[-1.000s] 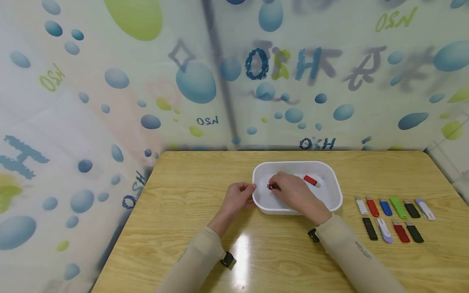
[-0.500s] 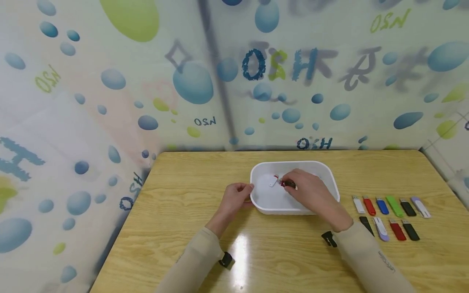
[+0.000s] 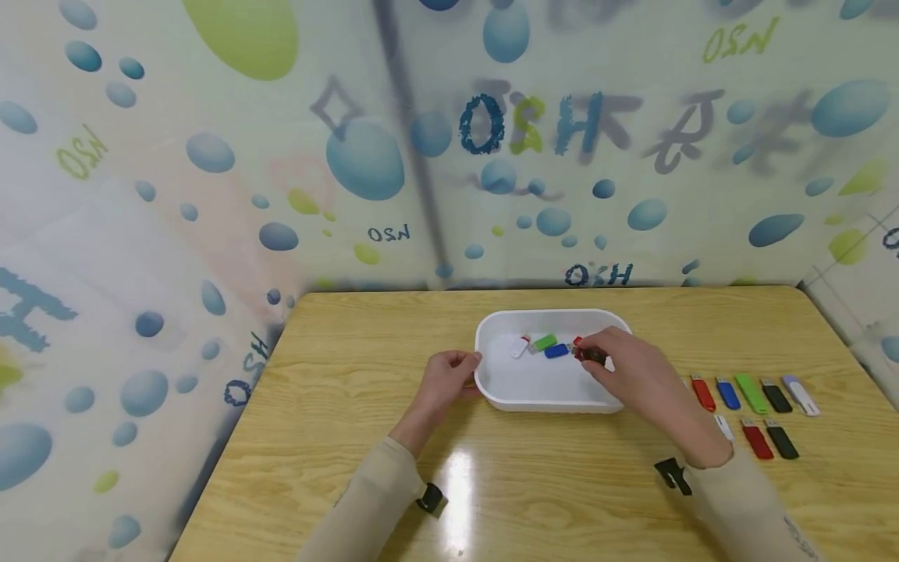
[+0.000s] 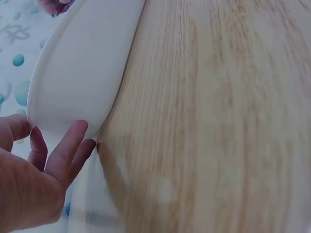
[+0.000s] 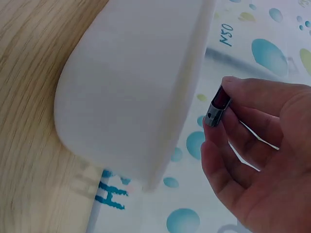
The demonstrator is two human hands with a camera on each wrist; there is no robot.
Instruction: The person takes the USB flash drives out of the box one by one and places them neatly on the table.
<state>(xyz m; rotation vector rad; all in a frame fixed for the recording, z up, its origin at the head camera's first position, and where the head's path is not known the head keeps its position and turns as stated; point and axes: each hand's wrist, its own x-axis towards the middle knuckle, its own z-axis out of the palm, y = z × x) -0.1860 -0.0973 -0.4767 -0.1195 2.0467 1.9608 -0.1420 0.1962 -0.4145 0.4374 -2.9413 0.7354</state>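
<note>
My right hand point(image 3: 628, 371) pinches a dark red USB stick point(image 5: 219, 104) with a metal plug, thumb against fingers, over the right part of a white plastic tub point(image 3: 541, 406). At the tub's left end, my left hand point(image 3: 444, 380) holds the rim between thumb and forefinger; other fingertips touch the outer wall in the left wrist view. Inside the tub lie a white and red USB stick point(image 3: 520, 347), a green USB stick point(image 3: 544, 342) and a blue USB stick point(image 3: 556, 351). A bright red stick point(image 3: 577, 341) is mostly hidden behind my right fingers.
Right of the tub, more USB sticks lie in two rows on the wooden table point(image 3: 365, 375): among them a red one point(image 3: 703, 393), a green one point(image 3: 751, 393) and a black one point(image 3: 782, 439). My right forearm covers some. A patterned wall covering point(image 3: 449, 156) stands behind.
My right hand has moved rightward across the tub with the dark red USB stick, uncovering the white and red, green and blue sticks. My left hand has stayed at the rim.
</note>
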